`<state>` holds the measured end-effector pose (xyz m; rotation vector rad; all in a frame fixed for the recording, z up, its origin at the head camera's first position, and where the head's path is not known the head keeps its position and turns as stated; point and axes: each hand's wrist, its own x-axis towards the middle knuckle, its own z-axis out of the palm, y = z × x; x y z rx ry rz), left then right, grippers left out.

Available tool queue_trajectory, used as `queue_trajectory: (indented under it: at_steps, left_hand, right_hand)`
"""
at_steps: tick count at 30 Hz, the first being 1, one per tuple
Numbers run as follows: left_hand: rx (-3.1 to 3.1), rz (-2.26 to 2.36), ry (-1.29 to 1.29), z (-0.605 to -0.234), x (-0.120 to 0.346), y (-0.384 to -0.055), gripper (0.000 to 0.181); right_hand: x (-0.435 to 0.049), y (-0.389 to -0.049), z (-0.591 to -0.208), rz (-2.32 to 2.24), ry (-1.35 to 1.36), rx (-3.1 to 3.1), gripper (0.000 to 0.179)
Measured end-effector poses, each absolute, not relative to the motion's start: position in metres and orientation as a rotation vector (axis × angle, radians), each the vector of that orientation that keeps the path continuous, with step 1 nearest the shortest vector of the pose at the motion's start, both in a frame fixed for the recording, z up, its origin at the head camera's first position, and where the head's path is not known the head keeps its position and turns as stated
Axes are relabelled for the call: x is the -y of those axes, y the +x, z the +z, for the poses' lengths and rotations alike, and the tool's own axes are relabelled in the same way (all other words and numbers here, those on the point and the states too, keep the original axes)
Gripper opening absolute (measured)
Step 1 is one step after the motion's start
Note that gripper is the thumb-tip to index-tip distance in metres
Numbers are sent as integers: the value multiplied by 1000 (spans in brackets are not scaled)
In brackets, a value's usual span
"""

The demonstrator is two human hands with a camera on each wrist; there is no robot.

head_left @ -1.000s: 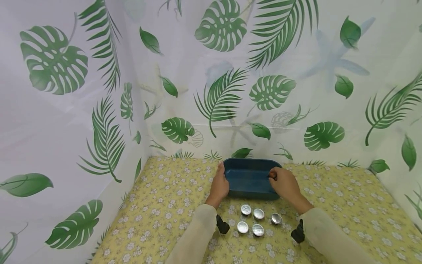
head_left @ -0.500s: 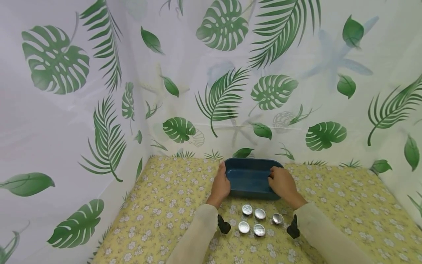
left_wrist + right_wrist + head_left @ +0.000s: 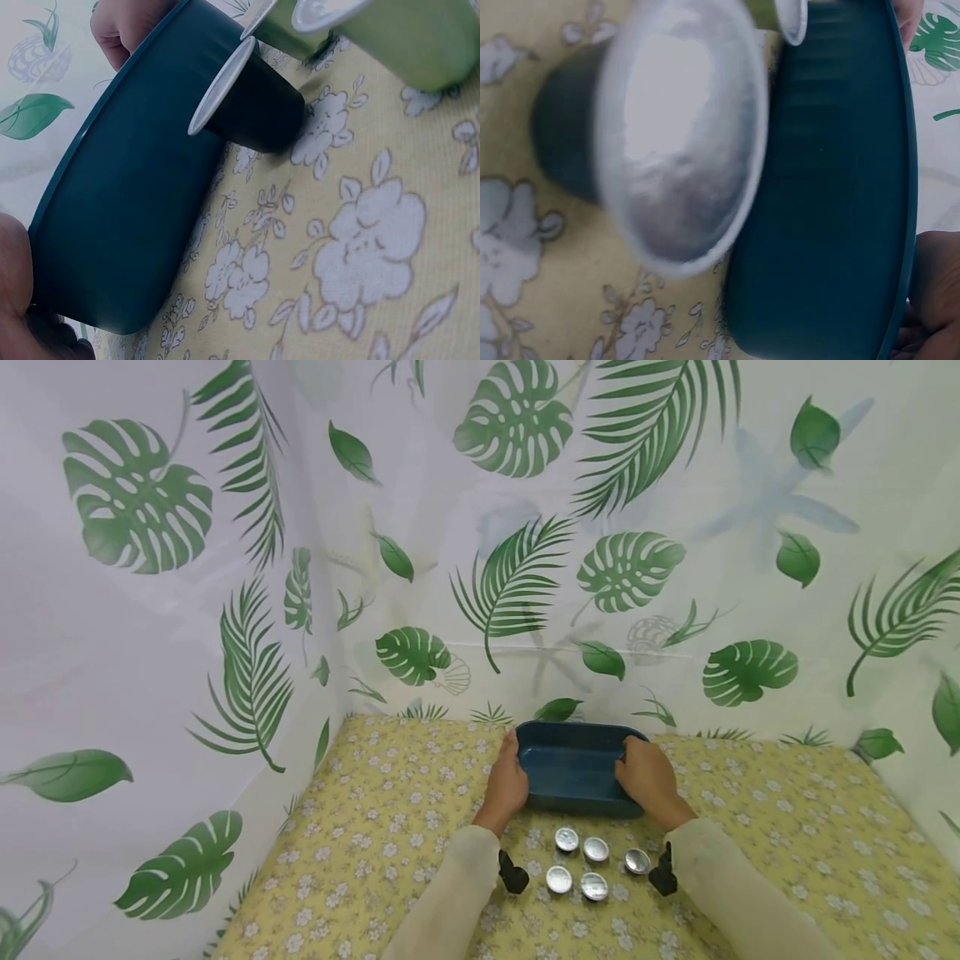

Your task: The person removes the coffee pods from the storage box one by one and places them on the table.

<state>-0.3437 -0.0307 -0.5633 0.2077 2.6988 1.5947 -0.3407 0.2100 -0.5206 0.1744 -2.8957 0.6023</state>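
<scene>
A dark teal rectangular container (image 3: 576, 805) with rounded corners stands on the cloth in the head view, near the back wall. My left hand (image 3: 508, 783) grips its left end, and the left wrist view shows the fingers (image 3: 56, 337) curled below the rim. At the opposite end my right hand (image 3: 649, 782) holds the rim, its thumb side over the edge. Several coffee capsules with silver foil lids stand just in front of the container. One is a dark capsule (image 3: 259, 105); a green capsule (image 3: 424, 45) shows beside it. A foil-lidded capsule (image 3: 682, 135) looms close in the right wrist view.
A yellow floral cloth (image 3: 375, 860) covers the table. White sheets with green leaf prints hang as a back wall (image 3: 525, 610) and a left wall (image 3: 165, 677). Both sleeved forearms flank the capsules, with black wrist straps (image 3: 513, 872) near them.
My right hand has turned from reaching its fingers inside the container to holding its right end, and that wrist has swung left toward the capsules. The head view has shifted slightly; my left hand keeps its hold.
</scene>
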Motion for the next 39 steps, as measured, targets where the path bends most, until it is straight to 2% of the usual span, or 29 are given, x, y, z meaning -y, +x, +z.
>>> queue_trajectory:
  at_steps: [5, 10, 15, 28, 32, 36, 39]
  left_hand:
    - [-2717, 1594, 194, -562, 31, -344, 63]
    - [-2739, 1578, 202, -563, 30, -346, 61]
    - [-2755, 1550, 189, -563, 29, -346, 61]
    - [-2733, 1550, 178, -559, 30, -342, 62]
    - [-2759, 1534, 178, -559, 30, -342, 60]
    - [-2762, 1535, 180, -559, 30, -342, 60]
    - [-2765, 1534, 183, -560, 30, -343, 60]
  right_hand:
    - [-208, -345, -521, 601, 150, 2923, 12]
    - [-208, -347, -520, 596, 120, 2932, 13]
    - [-209, -350, -521, 608, 106, 2955, 22]
    - [-204, -356, -525, 550, 64, 3017, 16]
    - [-201, -355, -526, 530, 97, 3016, 7]
    - [-200, -356, -529, 504, 132, 2994, 19]
    - [-201, -358, -531, 507, 144, 2986, 11]
